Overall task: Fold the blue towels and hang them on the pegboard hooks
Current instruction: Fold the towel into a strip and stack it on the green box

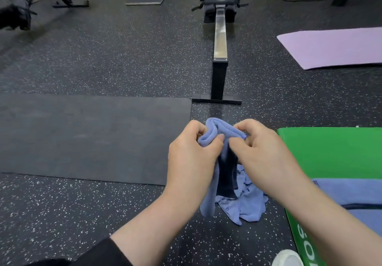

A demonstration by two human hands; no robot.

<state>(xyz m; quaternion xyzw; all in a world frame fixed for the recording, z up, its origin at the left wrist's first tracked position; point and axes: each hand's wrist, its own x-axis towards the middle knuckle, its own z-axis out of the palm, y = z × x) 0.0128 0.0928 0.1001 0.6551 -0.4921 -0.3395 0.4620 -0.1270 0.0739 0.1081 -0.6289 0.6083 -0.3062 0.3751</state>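
A blue towel [214, 130] is held up in front of me, bunched at its top edge and hanging down between my wrists. My left hand [191, 156] grips the towel's left part with curled fingers and thumb. My right hand [262, 150] pinches its right part. A second blue towel [246, 201] lies crumpled on the speckled floor right below them. A third blue towel [355, 191] lies flat on the green mat [330, 152] at the right, partly behind my right forearm. No pegboard is in view.
A black mat [88, 137] lies on the floor to the left. A rowing machine [220, 44] runs away from me in the middle, a purple mat [334, 46] lies far right, and metal stands line the back. A white shoe [287, 258] shows at the bottom.
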